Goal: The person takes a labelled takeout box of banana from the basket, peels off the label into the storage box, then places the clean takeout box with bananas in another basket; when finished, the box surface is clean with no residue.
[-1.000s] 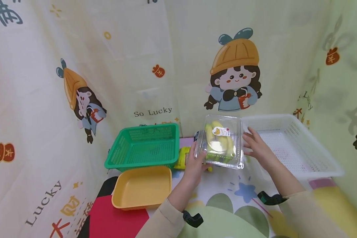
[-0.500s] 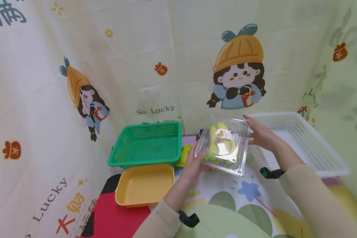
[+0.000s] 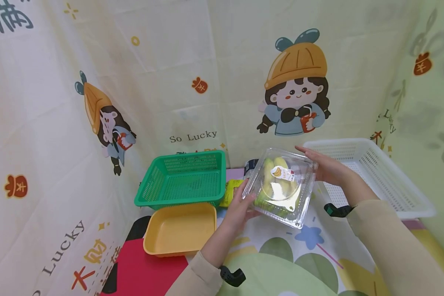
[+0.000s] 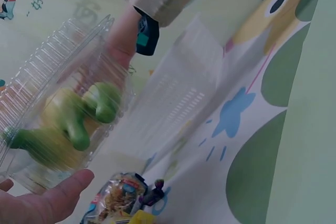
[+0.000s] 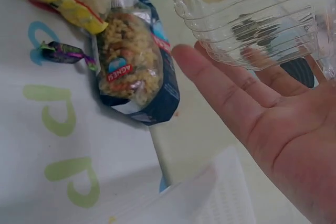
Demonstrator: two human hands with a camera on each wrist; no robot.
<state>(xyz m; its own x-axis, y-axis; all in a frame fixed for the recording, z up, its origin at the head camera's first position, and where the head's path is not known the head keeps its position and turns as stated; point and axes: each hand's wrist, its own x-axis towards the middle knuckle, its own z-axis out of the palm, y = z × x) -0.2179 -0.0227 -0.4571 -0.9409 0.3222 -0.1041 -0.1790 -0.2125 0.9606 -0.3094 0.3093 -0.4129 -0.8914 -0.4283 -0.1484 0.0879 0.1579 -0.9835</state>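
A clear plastic clamshell box (image 3: 306,201) of greenish-yellow bananas (image 3: 269,168) is held tilted above the table, its lid label facing up. My left hand (image 3: 239,210) grips the box's left edge, thumb on the near face and fingers behind. In the left wrist view the thumb of my left hand (image 4: 50,203) lies along the box's lower edge. My right hand (image 3: 329,167) is at the upper right corner, fingers reaching behind the box. The right wrist view has my right hand (image 5: 283,119) with fingers extended along the box's underside, its thumb hidden.
A green basket (image 3: 142,203) and a yellow-orange tray (image 3: 148,246) stand left; a white basket (image 3: 410,205) stands right. Behind the box lie a yellow packet (image 3: 229,193), a dark-blue food pouch (image 5: 131,66) and a small purple-wrapped candy (image 5: 65,52). A printed curtain (image 3: 163,98) closes the back.
The box has shifted right and nearer, turning clockwise and tilting. My right hand, with fingers spread beside the box a second ago, has moved up to its far right corner.
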